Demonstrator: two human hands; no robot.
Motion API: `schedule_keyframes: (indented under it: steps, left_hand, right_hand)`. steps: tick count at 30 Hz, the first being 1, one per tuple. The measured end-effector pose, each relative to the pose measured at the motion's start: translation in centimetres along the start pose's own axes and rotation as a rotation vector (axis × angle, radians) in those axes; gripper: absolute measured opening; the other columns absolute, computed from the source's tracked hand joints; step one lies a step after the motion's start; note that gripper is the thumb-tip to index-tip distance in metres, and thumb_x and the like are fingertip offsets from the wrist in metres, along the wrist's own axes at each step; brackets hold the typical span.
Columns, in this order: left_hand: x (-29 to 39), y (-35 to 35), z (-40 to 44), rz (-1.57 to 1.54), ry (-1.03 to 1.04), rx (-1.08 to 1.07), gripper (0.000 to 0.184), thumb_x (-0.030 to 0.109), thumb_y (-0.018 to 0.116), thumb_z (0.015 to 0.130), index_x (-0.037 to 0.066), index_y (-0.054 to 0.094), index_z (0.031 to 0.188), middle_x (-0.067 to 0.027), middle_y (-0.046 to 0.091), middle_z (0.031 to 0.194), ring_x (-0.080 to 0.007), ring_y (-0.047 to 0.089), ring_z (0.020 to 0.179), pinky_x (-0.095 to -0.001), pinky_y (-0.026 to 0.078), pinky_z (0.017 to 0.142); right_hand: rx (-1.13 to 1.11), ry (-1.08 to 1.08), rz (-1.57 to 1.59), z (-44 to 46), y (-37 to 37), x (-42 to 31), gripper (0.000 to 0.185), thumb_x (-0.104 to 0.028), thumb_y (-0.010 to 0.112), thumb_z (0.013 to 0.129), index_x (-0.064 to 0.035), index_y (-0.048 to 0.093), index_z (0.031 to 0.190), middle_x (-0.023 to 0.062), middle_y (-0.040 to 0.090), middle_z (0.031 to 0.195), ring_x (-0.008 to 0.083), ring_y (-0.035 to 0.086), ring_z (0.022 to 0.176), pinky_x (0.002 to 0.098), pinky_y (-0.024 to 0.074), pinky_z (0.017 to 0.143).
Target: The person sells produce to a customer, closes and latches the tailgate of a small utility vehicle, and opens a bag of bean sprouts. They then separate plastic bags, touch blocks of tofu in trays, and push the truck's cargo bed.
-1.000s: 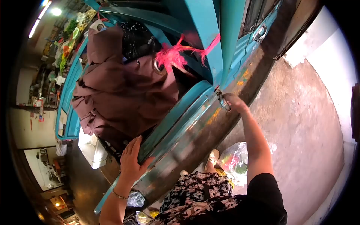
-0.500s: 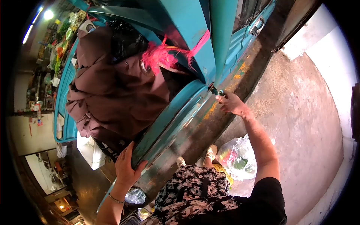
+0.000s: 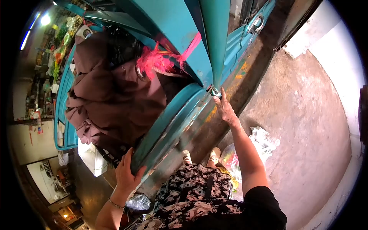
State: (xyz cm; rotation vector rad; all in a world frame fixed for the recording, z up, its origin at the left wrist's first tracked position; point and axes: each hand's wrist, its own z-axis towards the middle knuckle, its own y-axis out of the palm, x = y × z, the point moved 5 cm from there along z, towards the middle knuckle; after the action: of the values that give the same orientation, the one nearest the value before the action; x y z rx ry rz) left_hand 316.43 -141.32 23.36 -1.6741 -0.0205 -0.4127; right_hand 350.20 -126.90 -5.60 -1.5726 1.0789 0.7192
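Observation:
Below the bundled brown cloth [image 3: 115, 96], my left hand [image 3: 127, 172] rests on the near end of a teal metal side panel [image 3: 168, 119], thumb apart from the fingers. My right hand [image 3: 224, 105] is at the panel's far corner, its thumb and finger on a small metal latch [image 3: 215, 92] beside a teal post [image 3: 214, 46]. The brown cloth lies in the teal vehicle's bed, inside the panel. Frayed pink cord [image 3: 155, 62] hangs over the cloth from a teal beam.
Clear plastic bags [image 3: 262, 143] lie on the concrete floor [image 3: 303, 126] to the right of my feet. Another plastic bag [image 3: 138, 202] is by my left forearm. A white box [image 3: 92, 159] stands beyond the panel. Shelves of goods [image 3: 40, 94] line the left.
My right hand has turned and moved up and left with the latch, which now sits tight against the corner. My left hand stays on the panel. The view has shifted slightly.

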Motion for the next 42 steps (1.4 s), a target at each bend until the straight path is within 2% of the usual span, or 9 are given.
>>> schedule_keyframes:
  steps: [8,12,18,19,22,26,30,36,42]
  left_hand:
    - [0.1,-0.2,-0.1,-0.051,-0.04,-0.017,0.068,0.029,0.068,0.08,-0.003,0.04,0.132,-0.0233,0.056,0.112,-0.0417,0.059,0.095,-0.0425,0.049,0.079]
    - [-0.5,-0.4,-0.7,-0.098,-0.006,-0.041,0.069,0.029,0.068,0.08,-0.001,0.039,0.134,-0.0221,0.056,0.113,-0.04,0.059,0.095,-0.0418,0.05,0.079]
    - [-1.6,-0.9,-1.5,-0.204,0.007,-0.153,0.081,0.03,0.067,0.08,-0.003,0.024,0.141,-0.0261,0.05,0.12,-0.0418,0.057,0.098,-0.0444,0.048,0.081]
    - [-1.7,-1.0,-1.6,-0.219,0.063,-0.141,0.081,0.03,0.066,0.08,-0.002,0.023,0.142,-0.0261,0.049,0.119,-0.0418,0.056,0.099,-0.0451,0.047,0.081]
    - [-1.6,-1.0,-2.8,-0.304,0.104,-0.178,0.083,0.028,0.064,0.081,0.0,0.018,0.144,-0.0265,0.048,0.121,-0.0423,0.054,0.1,-0.0469,0.047,0.081]
    - [-2.1,-1.5,-2.8,-0.283,0.104,-0.253,0.085,0.03,0.06,0.082,0.001,0.012,0.145,-0.0281,0.043,0.126,-0.0436,0.053,0.1,-0.0475,0.046,0.082]
    - [-2.3,-1.7,-3.2,-0.306,0.121,-0.263,0.084,0.029,0.058,0.083,0.0,0.01,0.145,-0.0274,0.042,0.127,-0.0421,0.052,0.105,-0.0469,0.045,0.085]
    - [-3.0,-1.1,-2.8,-0.329,0.134,-0.251,0.082,0.032,0.057,0.085,0.0,0.012,0.146,-0.0272,0.048,0.12,-0.0415,0.056,0.099,-0.0464,0.048,0.081]
    - [-4.1,0.4,-2.5,-0.403,0.125,-0.175,0.07,0.03,0.055,0.089,0.009,0.02,0.146,-0.0199,0.051,0.121,-0.0376,0.056,0.102,-0.0446,0.049,0.083]
  right_hand:
    - [-0.039,0.001,0.177,0.8,1.9,2.7,0.08,-0.063,0.039,0.091,-0.0204,0.007,0.151,0.0171,0.028,0.15,0.0361,0.017,0.14,0.047,0.0055,0.112]
    - [-0.185,-0.218,0.915,2.6,2.9,2.5,0.075,-0.052,0.032,0.098,-0.0097,-0.001,0.15,0.0114,0.024,0.152,0.0236,0.024,0.139,0.0336,0.0222,0.11]
    - [0.233,0.147,1.256,5.8,8.0,3.9,0.083,-0.069,0.023,0.091,-0.0092,0.022,0.148,0.0074,0.023,0.153,0.0232,0.021,0.139,0.0373,0.0111,0.114]
    - [0.234,-0.082,1.272,6.2,7.7,2.9,0.081,-0.071,0.025,0.09,-0.0104,0.03,0.145,0.005,0.028,0.149,0.0219,0.029,0.133,0.0375,0.0176,0.111]
    - [0.142,0.208,0.901,7.1,5.9,8.8,0.079,-0.066,0.031,0.092,-0.0048,0.033,0.142,0.0069,0.034,0.145,0.0219,0.03,0.132,0.0376,0.0205,0.111]
    - [0.472,-0.17,0.447,-3.0,-3.9,-8.7,0.047,-0.035,0.048,0.097,-0.0025,0.048,0.13,0.0108,0.056,0.122,0.02,0.051,0.112,0.0344,0.0341,0.102]
    - [0.217,-0.736,0.392,-11.7,-4.6,-29.6,0.02,-0.005,0.052,0.093,0.0011,0.058,0.111,0.0058,0.061,0.105,0.0132,0.057,0.098,0.0267,0.0431,0.089]
    - [-0.043,-1.023,-0.001,-3.2,6.7,-46.7,0.036,-0.014,0.06,0.086,-0.0039,0.056,0.12,0.0181,0.058,0.115,0.0273,0.058,0.108,0.0335,0.0441,0.093]
    - [0.155,-0.78,-0.452,18.7,17.8,-48.0,0.062,-0.023,0.066,0.08,-0.0005,0.042,0.132,0.0261,0.047,0.128,0.0411,0.048,0.118,0.0437,0.0403,0.1]
